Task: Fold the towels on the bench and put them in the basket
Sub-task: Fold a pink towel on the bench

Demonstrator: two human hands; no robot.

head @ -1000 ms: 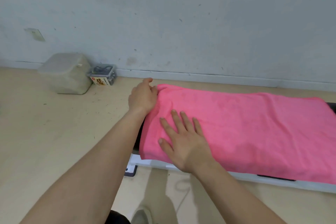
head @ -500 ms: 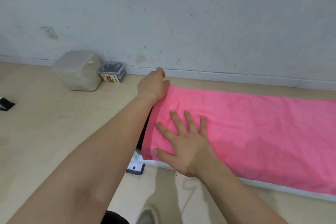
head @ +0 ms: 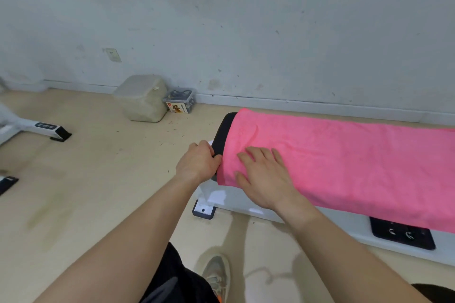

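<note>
Pink towel [head: 344, 160] spread along the desk [head: 222, 133], draping over its front edge, stopping short of its black left end. Right grip [head: 263, 177] spread flat on the towel's left end. Left grip [head: 199, 162] curled at that hem; pinching or not, cannot tell.

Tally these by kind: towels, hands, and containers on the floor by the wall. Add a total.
pink towel: 1
hands: 2 (left hand, right hand)
containers by the wall: 2 (beige tub, clear box)
total: 5
</note>
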